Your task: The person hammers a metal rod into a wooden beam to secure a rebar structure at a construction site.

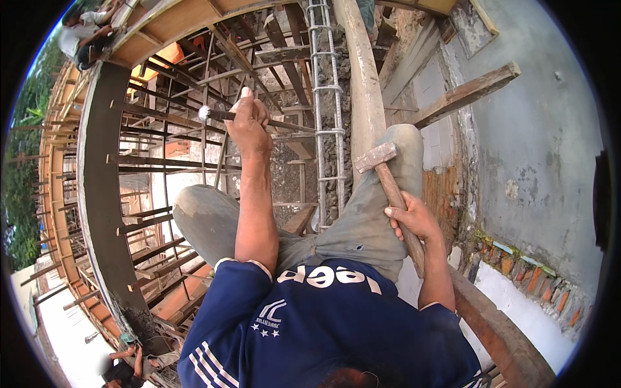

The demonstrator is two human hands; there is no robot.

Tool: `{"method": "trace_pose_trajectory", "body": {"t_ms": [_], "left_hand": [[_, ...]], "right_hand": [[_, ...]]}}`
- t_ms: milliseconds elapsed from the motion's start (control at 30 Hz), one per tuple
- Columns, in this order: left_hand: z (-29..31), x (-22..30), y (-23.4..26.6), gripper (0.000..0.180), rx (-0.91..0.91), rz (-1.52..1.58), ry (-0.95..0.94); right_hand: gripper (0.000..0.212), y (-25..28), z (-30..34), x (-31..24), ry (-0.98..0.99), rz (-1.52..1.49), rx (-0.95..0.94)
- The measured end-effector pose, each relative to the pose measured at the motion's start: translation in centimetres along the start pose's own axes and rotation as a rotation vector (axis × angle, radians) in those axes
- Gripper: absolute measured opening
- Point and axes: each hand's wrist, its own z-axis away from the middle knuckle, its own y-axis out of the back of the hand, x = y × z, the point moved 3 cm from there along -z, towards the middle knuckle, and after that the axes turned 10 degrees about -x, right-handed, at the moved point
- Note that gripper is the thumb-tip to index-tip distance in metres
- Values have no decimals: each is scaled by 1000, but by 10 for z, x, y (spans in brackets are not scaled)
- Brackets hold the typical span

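My left hand [249,126] is closed around a dark steel chisel [288,124], thumb up. The chisel's struck end is bright and points left. Its other end reaches right toward a rebar cage [330,88] set along rough concrete; whether the tip touches the bars I cannot tell. My right hand [414,220] grips a hammer [392,187] by its wooden handle. The blocky, worn hammer head [375,157] lies over my right knee, apart from the chisel.
Pale timber formwork [362,71] runs beside the cage. Wooden props and poles [178,121] crowd the drop at left, behind a grey concrete beam [103,174]. A plank [466,94] juts out at right near a grey wall [537,149]. Co-workers are at upper left [84,39] and lower left [123,368].
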Motion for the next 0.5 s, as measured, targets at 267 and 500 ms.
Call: {"method": "trace_pose_trajectory", "body": {"t_ms": [267, 500], "left_hand": [[27, 138, -66, 55, -193, -26, -222], [18, 154, -132, 48, -662, 96, -280]], "right_hand": [[33, 41, 12, 12, 34, -51, -34], [28, 40, 27, 18, 70, -69, -56]]}}
